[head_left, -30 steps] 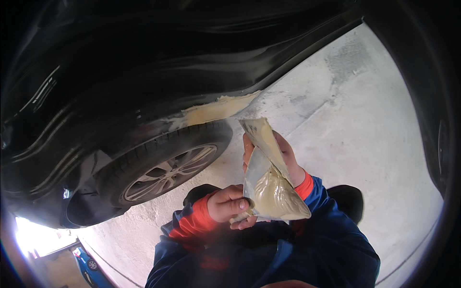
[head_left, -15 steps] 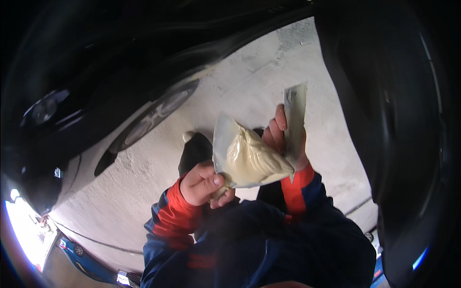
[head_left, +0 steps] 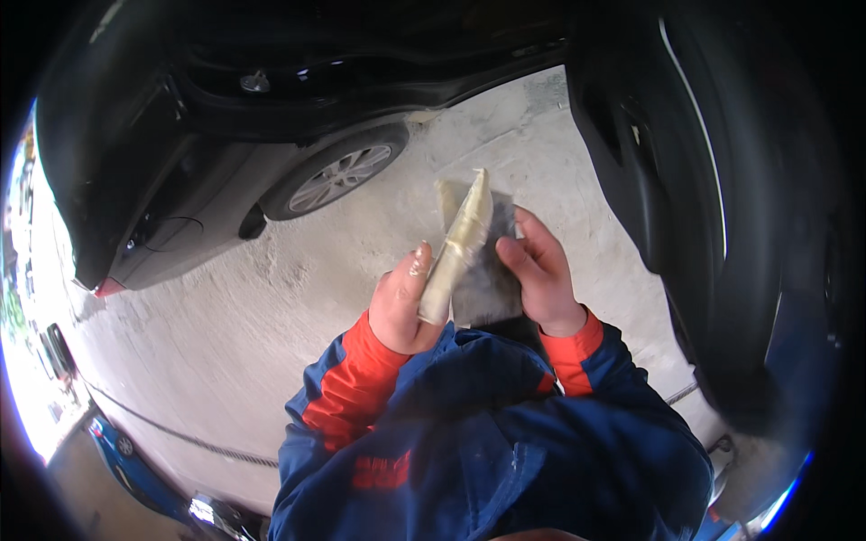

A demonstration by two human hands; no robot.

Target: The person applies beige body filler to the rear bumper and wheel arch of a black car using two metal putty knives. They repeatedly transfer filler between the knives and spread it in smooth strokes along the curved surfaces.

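Observation:
My left hand (head_left: 404,302) is closed on a thin putty plate (head_left: 437,296), which stands steeply tilted and shows almost edge-on. Cream-coloured putty (head_left: 469,221) covers the plate, and a smear of it sits on my left thumb. Closed on the side of a flat grey scraper (head_left: 487,288), my right hand (head_left: 543,270) has its thumb across the near face. The scraper lies just to the right of the plate and partly behind it; whether the two touch I cannot tell. Some blur softens both tools.
A black car body (head_left: 216,180) with a wheel (head_left: 338,176) fills the upper left. On the right stands a dark open car door (head_left: 713,225). Rough pale concrete floor (head_left: 234,343) lies below. A blue car (head_left: 135,469) shows at lower left.
My left hand has turned the plate from facing up to nearly edge-on. The scraper has swung left and down, its broad face now showing, close against the plate. The view has shifted too.

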